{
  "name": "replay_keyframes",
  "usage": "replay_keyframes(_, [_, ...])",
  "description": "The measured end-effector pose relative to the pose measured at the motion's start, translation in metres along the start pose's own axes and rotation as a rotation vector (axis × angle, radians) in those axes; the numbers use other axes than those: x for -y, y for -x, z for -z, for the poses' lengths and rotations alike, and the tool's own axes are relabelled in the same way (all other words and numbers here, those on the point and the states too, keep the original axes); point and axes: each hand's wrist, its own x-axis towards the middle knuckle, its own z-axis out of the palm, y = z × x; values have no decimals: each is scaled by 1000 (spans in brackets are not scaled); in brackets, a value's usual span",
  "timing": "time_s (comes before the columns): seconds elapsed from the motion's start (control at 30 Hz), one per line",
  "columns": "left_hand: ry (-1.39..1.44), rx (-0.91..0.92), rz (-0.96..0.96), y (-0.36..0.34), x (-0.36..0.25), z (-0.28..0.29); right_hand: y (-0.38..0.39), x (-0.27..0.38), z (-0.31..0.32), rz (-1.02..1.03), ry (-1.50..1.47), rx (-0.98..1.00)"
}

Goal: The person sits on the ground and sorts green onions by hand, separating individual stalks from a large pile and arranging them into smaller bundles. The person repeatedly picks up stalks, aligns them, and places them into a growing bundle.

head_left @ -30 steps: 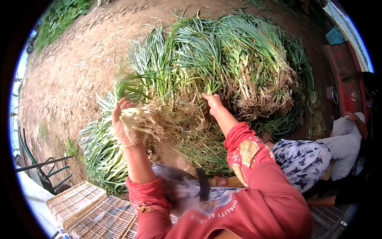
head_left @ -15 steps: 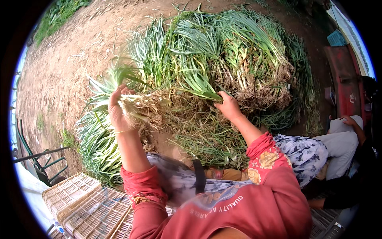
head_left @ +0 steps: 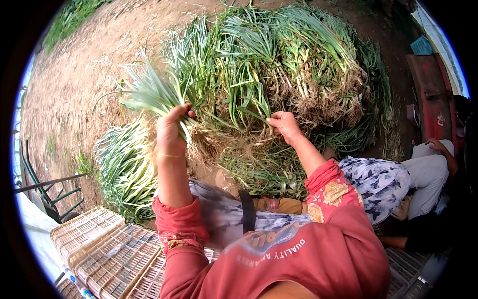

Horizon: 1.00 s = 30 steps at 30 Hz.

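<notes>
Several leafy stalks (head_left: 155,93), middles partly hidden, fill the curled left hand (head_left: 171,131); the right hand (head_left: 288,127) pinches a flat green leaf (head_left: 254,114).

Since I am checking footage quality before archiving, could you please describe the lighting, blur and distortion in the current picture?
Head view: black fisheye rim with blue fringes; head view: bright bare ground at left, deep darkness at the right edge; head view: leafy bunch in the left hand slightly smeared, crates sharper.
</notes>
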Motion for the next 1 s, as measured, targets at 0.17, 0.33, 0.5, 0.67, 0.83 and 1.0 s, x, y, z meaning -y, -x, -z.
replay_keyframes(0.17, [-100, 14, 68, 11, 24, -4, 19, 11, -14, -43, -360, 32])
replay_keyframes(0.33, [-105, 112, 229, 33, 62, -22, 46, 23, -39, -64, -544, 244])
replay_keyframes(0.5, [-178, 240, 204, 39, 86, -31, 64, 21, -72, 228, -141, 63])
replay_keyframes(0.67, [-239, 211, 287, 32, 87, -31, 75, 24, -73, 354, 116, -3])
replay_keyframes(0.83, [-193, 161, 260, 17, 77, -21, 95, 16, -50, 450, 322, -33])
replay_keyframes(1.0, [-98, 145, 184, 16, 61, -21, 133, -2, 6, 269, 591, 23])
